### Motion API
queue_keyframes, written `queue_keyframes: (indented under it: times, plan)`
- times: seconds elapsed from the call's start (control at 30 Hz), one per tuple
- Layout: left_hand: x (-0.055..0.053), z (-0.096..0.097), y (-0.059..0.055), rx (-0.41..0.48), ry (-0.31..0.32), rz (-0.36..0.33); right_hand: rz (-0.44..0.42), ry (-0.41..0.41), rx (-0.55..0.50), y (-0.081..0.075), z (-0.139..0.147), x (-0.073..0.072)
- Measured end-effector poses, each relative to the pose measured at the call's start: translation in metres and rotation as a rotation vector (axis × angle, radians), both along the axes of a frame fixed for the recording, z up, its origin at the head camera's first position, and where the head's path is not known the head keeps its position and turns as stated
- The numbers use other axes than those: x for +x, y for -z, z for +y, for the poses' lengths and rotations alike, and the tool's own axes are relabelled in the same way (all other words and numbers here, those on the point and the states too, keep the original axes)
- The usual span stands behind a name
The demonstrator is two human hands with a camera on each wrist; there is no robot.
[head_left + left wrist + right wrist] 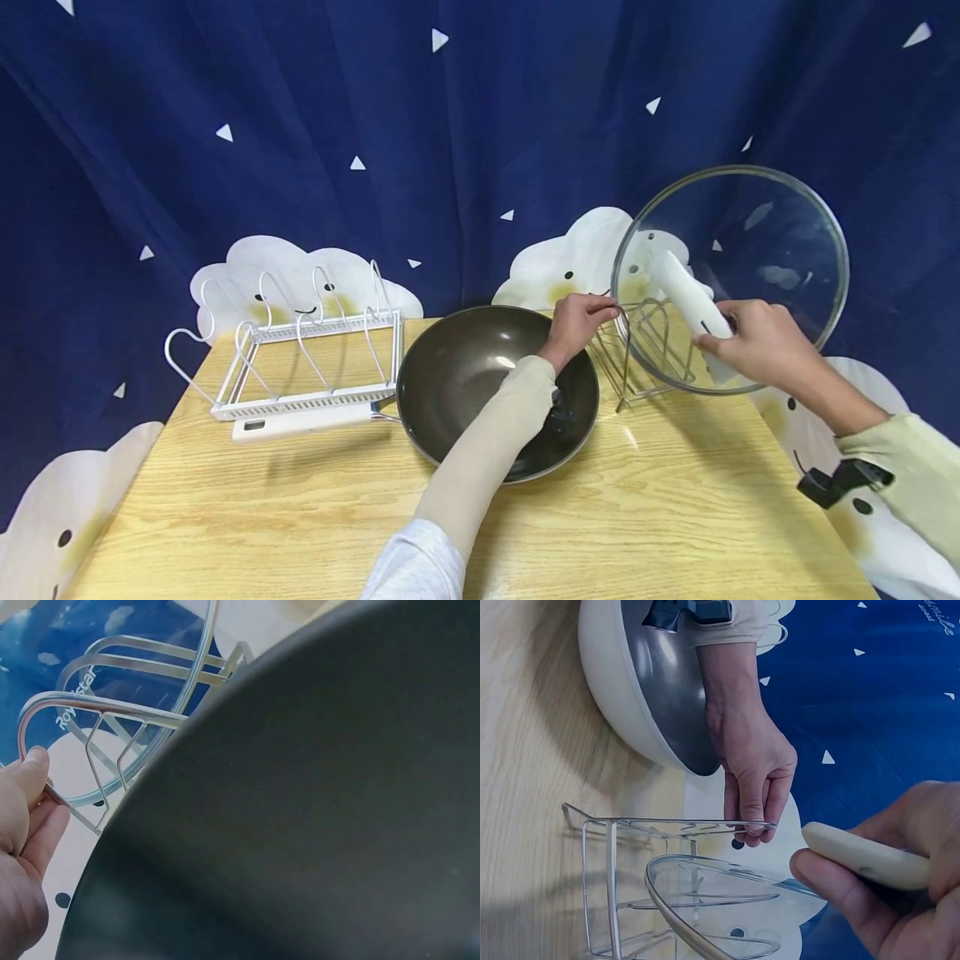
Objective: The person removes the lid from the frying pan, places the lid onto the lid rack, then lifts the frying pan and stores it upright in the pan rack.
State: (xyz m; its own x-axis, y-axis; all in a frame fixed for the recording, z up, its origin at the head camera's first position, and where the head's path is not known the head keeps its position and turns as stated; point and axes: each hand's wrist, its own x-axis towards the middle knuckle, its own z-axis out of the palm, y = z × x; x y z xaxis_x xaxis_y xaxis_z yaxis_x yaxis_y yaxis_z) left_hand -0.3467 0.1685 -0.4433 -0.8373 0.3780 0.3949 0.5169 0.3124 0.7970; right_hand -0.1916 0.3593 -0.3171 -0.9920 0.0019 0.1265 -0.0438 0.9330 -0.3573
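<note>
My right hand (765, 342) grips the white handle (693, 296) of a round glass lid (780, 225) with a metal rim. The lid stands tilted on edge, and its lower rim sits among the wires of a small metal rack (612, 885) in the right wrist view. With thumb and fingertips, my left hand (577, 325) pinches the top of that rack's nearest wire loop (97, 701). The left forearm reaches across a dark wok (465, 383), which is white on the outside in the right wrist view.
A white wire rack (307, 404) with several curved dividers stands at the left of the wooden table (300, 517). The wok's white handle (307, 422) points left along its front edge. Behind the table hangs a blue curtain (465, 167) with clouds and triangles.
</note>
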Motion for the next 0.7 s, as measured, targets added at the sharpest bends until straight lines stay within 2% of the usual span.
queue_keyframes:
  times: [0.27,0.4,0.7]
  plan:
    - [0.002,0.0,0.001,0.035,0.002,-0.053,0.037,-0.03,0.008,0.005,0.0,-0.007]
    - [0.003,0.0,0.002,0.04,-0.013,-0.064,0.065,-0.042,0.016,0.009,0.0,-0.011]
    - [0.005,-0.001,0.003,0.071,-0.036,-0.073,0.06,-0.04,0.017,0.016,0.0,-0.019]
